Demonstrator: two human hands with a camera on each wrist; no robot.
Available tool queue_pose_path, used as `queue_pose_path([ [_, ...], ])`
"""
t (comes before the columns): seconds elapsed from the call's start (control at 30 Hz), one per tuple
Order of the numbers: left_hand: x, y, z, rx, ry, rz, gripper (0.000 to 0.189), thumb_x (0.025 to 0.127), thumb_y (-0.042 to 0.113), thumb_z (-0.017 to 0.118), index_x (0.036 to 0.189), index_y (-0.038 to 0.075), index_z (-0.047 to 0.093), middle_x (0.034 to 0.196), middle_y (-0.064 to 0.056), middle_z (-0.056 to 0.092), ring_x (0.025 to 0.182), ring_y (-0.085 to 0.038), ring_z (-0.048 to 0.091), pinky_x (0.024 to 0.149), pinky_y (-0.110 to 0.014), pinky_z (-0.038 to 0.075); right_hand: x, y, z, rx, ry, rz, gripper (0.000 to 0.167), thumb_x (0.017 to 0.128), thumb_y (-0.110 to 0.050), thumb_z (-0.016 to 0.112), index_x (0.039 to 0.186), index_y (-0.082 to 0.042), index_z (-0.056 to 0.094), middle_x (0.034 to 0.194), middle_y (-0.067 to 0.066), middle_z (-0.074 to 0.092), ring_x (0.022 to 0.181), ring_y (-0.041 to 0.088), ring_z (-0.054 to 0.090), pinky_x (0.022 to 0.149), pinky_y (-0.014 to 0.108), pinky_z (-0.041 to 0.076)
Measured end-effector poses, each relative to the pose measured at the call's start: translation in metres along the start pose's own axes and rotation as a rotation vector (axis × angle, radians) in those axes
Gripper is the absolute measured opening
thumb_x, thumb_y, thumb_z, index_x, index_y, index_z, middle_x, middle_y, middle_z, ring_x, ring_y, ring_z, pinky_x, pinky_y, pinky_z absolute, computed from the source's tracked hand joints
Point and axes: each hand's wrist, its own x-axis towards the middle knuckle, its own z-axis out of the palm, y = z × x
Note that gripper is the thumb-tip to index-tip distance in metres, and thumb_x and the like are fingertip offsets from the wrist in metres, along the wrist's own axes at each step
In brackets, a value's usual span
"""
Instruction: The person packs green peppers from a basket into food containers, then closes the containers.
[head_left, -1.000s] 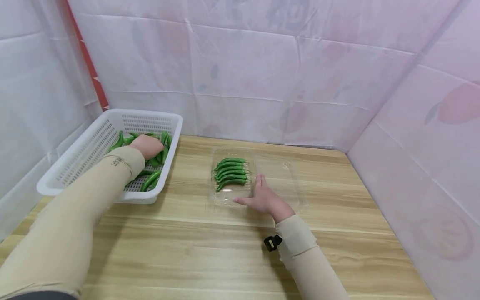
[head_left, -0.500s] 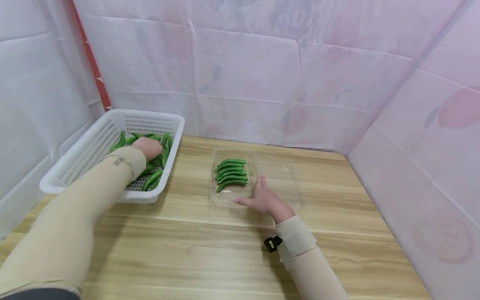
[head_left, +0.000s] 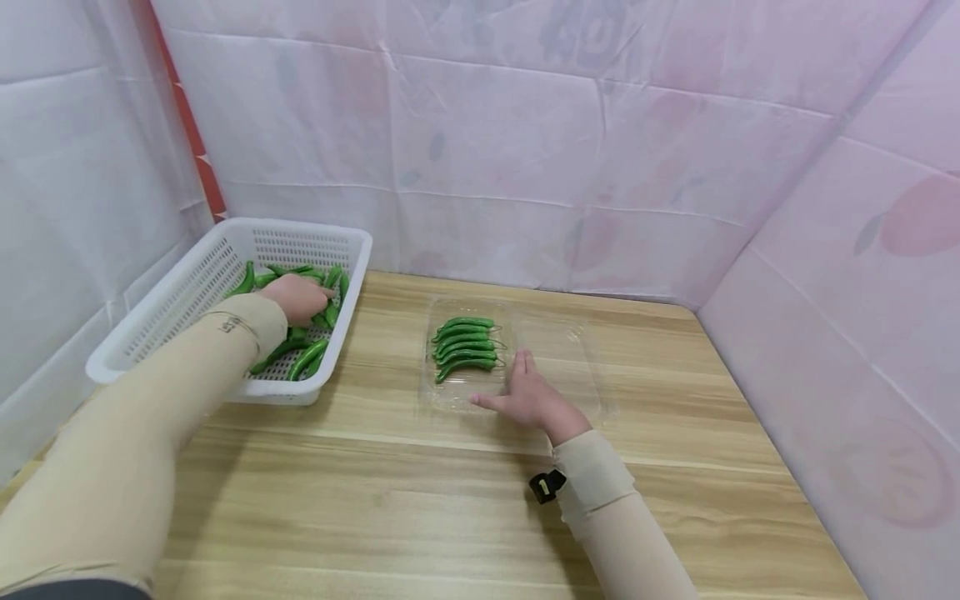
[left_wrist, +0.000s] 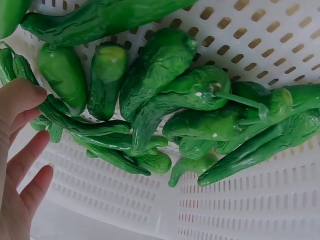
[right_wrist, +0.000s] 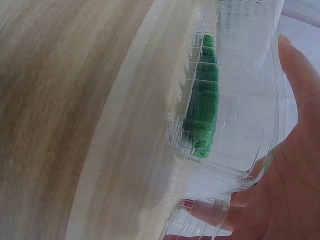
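Observation:
In the head view, my left hand point(head_left: 296, 300) is inside a white plastic basket point(head_left: 363, 250), over loose green chili peppers point(head_left: 306, 360). The left wrist view has a thumb or finger tip against a slim pepper point(left_wrist: 75, 122), the other fingers spread loosely below it. My right hand point(head_left: 531, 400) rests at the near right corner of a clear plastic clamshell box point(head_left: 453, 397), thumb along the near rim, fingers by the hinge. Several green chili peppers point(head_left: 467, 343) lie in a row inside it. Through the right wrist view's clear wall, one pepper point(right_wrist: 205, 95) shows.
The box's clear lid point(head_left: 566, 367) lies folded back to the right on the wooden table point(head_left: 390, 500). White printed sheeting point(head_left: 487, 142) encloses the table at the back and both sides. A black strap buckle point(head_left: 547, 486) sits at the right wrist.
My left hand has shifted slightly among the peppers in the basket, and a finger now extends to the right. The right hand and the box have kept their places.

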Motion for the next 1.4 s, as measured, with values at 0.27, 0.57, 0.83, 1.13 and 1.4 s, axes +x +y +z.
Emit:
queue_pose_path([
  [0.27, -0.011, -0.004, -0.003, -0.029, 0.026, 0.024, 0.016, 0.075, 0.011, 0.07, 0.09, 0.005, 0.067, 0.1, -0.012, 0.063, 0.089, -0.029, 0.06, 0.075, -0.043, 0.05, 0.002, -0.001, 0.001, 0.004, 0.001, -0.008, 0.117, 0.079, -0.063, 0.059, 0.142, 0.011, -0.007, 0.148, 0.03, -0.01, 0.136, 0.042, 0.002, 0.109, 0.047, 0.015],
  [0.57, -0.024, -0.008, -0.007, -0.145, 0.046, -0.028, 0.034, 0.084, 0.028, 0.065, 0.109, 0.006, 0.059, 0.093, -0.01, 0.062, 0.08, -0.026, 0.06, 0.07, -0.045, 0.051, 0.003, 0.0, 0.001, -0.008, 0.008, -0.016, 0.117, 0.079, -0.063, 0.059, 0.142, 0.011, -0.008, 0.148, 0.03, -0.01, 0.136, 0.041, 0.0, 0.109, 0.046, 0.013],
  [0.83, -0.03, -0.005, -0.006, -0.192, 0.048, -0.031, 0.026, 0.091, 0.023, 0.06, 0.102, 0.001, 0.067, 0.086, -0.009, 0.064, 0.077, -0.023, 0.062, 0.071, -0.043, 0.052, 0.002, 0.0, 0.001, -0.01, 0.011, -0.024, 0.117, 0.079, -0.063, 0.058, 0.142, 0.012, -0.007, 0.148, 0.03, -0.01, 0.137, 0.041, 0.0, 0.109, 0.045, 0.013],
  [1.13, -0.037, -0.007, -0.012, -0.302, 0.034, -0.105, 0.018, 0.089, 0.018, 0.061, 0.076, 0.007, 0.062, 0.063, 0.0, 0.055, 0.055, -0.014, 0.048, 0.054, -0.033, 0.043, 0.003, -0.001, 0.001, 0.006, 0.007, -0.018, 0.117, 0.079, -0.063, 0.059, 0.142, 0.011, -0.007, 0.148, 0.03, -0.011, 0.137, 0.041, -0.001, 0.109, 0.045, 0.012],
  [1.4, -0.048, -0.017, -0.018, -0.382, 0.08, -0.16, 0.024, 0.092, 0.015, 0.056, 0.071, 0.005, 0.064, 0.06, -0.002, 0.053, 0.054, -0.015, 0.047, 0.056, -0.034, 0.042, 0.004, -0.001, 0.002, -0.005, 0.01, -0.02, 0.117, 0.079, -0.064, 0.058, 0.141, 0.011, -0.007, 0.148, 0.03, -0.01, 0.136, 0.041, 0.001, 0.109, 0.045, 0.013],
])
